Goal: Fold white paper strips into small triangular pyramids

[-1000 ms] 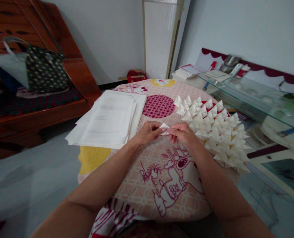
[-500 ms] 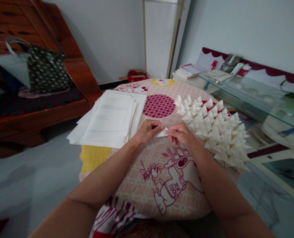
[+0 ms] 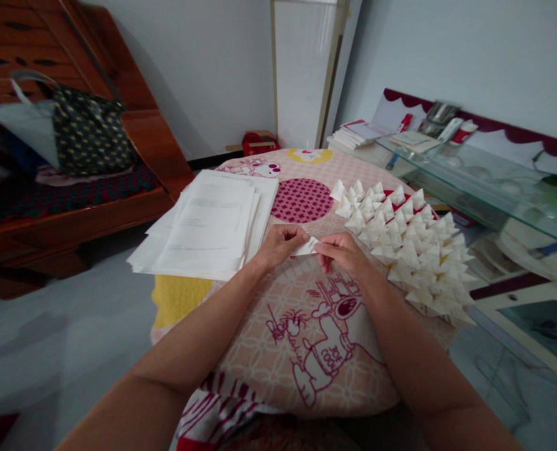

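Note:
Between my two hands is a small folded piece of white paper [image 3: 306,247] with some dark print on it. My left hand [image 3: 281,245] pinches its left end between thumb and fingers. At its right end, my right hand [image 3: 342,250] grips it the same way, thumb on top. Both hands hover over the near middle of the table. To the right of my right hand stand several rows of pointed folded paper pieces [image 3: 407,250]. Left of my left hand lies a loose stack of white sheets [image 3: 203,219], the top one faintly printed.
A pink patterned cloth [image 3: 301,351] covers the round table. Along the right runs a glass shelf [image 3: 475,188] bearing a metal container and papers. At left, a wooden bench [image 3: 151,144] holds a dark patterned bag [image 3: 91,128]. A red box [image 3: 260,144] sits beyond the table.
My hands have shifted slightly on the folded paper, and more of its printed face shows between them. My right fingers have curled in a little. Everything else stays put.

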Available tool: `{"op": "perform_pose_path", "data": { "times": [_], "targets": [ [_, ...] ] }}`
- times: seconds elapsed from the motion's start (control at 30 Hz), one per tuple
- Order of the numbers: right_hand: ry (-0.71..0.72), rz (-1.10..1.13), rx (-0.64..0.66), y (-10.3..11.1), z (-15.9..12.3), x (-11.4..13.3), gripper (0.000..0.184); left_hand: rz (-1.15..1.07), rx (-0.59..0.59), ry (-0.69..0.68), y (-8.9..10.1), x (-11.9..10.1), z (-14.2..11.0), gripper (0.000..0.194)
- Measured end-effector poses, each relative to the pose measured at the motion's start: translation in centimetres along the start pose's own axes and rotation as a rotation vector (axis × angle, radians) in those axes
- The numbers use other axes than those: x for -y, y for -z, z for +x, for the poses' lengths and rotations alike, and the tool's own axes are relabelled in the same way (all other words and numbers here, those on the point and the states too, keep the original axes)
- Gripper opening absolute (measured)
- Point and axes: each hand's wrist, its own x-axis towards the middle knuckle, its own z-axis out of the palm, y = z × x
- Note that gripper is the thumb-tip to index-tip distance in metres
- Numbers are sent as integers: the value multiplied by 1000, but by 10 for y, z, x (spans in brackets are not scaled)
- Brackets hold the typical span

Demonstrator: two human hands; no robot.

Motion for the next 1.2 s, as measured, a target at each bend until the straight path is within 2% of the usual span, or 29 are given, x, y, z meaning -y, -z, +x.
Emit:
{"op": "perform_pose_path", "data": {
  "times": [0.17, 0.27, 0.5, 0.7, 0.9, 1.2],
  "targets": [
    [-3, -20, -55, -1, 0, 0, 35, -63, -22, 23, 0, 0, 1, 34],
    [-6, -32, -41, 0, 0, -1, 35, -105, -35, 82, 0, 1, 1, 36],
    [59, 93, -13, 2, 4, -8, 28, -337, -36, 221, 3, 0, 1, 39],
    [110, 134, -3, 1, 7, -10, 27, -457, -14, 304, 3, 0, 2, 35],
    [145, 147, -16, 1, 4, -7, 24, -587, 9, 336, 5, 2, 2, 27],
    [183, 143, -92, -1, 4, -4, 25, -633, -89, 335, 3, -2, 2, 16]
  ]
}}
